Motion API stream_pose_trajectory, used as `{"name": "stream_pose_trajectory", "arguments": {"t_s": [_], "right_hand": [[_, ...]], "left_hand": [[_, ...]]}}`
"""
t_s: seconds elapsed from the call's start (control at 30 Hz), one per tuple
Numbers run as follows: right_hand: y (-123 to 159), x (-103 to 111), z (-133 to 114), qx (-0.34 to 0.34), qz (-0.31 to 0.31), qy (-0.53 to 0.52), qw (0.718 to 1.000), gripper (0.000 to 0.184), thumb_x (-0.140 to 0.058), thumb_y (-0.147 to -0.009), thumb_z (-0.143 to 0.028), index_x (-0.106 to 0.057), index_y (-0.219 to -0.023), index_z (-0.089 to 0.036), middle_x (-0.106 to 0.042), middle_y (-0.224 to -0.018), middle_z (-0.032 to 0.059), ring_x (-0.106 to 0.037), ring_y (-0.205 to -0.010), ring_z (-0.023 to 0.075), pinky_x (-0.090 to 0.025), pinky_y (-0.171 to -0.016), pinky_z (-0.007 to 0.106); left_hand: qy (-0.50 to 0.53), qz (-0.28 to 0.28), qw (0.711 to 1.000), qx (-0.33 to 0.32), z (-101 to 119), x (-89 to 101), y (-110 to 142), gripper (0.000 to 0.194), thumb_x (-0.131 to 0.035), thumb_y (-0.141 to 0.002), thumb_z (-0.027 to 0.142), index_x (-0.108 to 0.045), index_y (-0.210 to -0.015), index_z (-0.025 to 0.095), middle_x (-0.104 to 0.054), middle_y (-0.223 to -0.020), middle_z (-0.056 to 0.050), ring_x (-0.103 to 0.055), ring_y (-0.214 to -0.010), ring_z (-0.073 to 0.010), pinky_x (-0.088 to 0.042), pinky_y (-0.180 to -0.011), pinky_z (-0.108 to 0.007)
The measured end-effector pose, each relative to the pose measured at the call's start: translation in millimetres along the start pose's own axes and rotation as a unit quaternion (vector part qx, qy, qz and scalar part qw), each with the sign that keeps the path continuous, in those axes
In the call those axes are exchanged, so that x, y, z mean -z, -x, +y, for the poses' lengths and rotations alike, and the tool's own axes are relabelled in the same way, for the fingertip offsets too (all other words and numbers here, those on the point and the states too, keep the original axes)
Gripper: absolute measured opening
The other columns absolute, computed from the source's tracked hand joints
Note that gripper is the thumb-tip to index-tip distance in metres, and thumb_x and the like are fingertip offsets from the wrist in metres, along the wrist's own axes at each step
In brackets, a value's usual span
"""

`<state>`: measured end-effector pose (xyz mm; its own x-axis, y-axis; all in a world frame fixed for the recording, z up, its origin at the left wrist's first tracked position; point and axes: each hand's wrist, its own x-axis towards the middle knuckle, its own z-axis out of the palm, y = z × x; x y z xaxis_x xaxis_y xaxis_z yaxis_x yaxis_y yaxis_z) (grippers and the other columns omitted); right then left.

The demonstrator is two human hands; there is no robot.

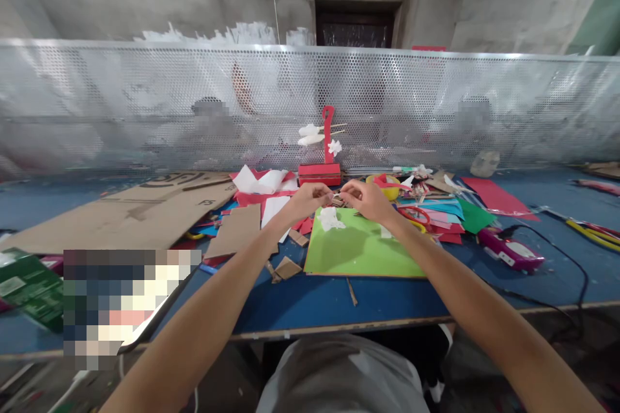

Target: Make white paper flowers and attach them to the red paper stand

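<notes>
Both arms reach forward over a lime-green sheet (368, 251) on the blue table. My left hand (310, 199) is closed in a pinch above the sheet's far left corner. Close beside it, my right hand (365, 200) is pinched too, its fingertips almost meeting the left ones. A tiny pale bit seems to lie between the fingertips, too small to name. Just below the hands, a crumpled white paper piece (331, 219) rests on the sheet. Behind them stands a red box-like base (320, 174) with a red upright strip (329, 135) bearing white shapes.
Flat cardboard (145, 206) spreads across the left, near a tablet-like device (130, 303) with a blurred screen. Scissors with red handles (414, 214), a yellow bowl (387, 188) and coloured paper lie right of the hands. Farther right are a purple device (511, 251) and its black cable.
</notes>
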<state>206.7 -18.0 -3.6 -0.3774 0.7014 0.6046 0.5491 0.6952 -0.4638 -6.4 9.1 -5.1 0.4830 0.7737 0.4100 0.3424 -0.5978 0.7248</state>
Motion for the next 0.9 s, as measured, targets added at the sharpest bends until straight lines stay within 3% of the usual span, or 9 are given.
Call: {"name": "stream_pose_trajectory", "arguments": {"t_s": [0.37,0.9], "right_hand": [[-1.9,-0.8,6.4,-0.016,0.040,0.027,0.999,0.010,-0.059,-0.088,-0.028,-0.065,-0.089,-0.020,-0.072,-0.082,0.0032,-0.063,-0.073,0.0154,-0.044,-0.070,0.026],[-0.4,-1.6,0.2,-0.030,-0.019,0.167,0.985,0.031,-0.041,-0.098,-0.037,-0.060,-0.081,-0.019,-0.060,-0.066,0.0016,-0.049,-0.059,0.0140,-0.025,-0.058,0.027]], "left_hand": [[0.005,0.011,1.000,0.007,-4.6,-0.1,-1.6,0.025,-0.061,-0.084,0.037,-0.067,-0.087,0.013,-0.065,-0.073,-0.003,-0.055,-0.063,-0.0113,-0.040,-0.058,-0.023],[-0.015,-0.010,1.000,-0.016,-1.9,-0.4,-0.3,0.019,-0.061,-0.083,0.032,-0.067,-0.083,0.013,-0.063,-0.069,-0.002,-0.054,-0.061,-0.0113,-0.040,-0.058,-0.023]]}}
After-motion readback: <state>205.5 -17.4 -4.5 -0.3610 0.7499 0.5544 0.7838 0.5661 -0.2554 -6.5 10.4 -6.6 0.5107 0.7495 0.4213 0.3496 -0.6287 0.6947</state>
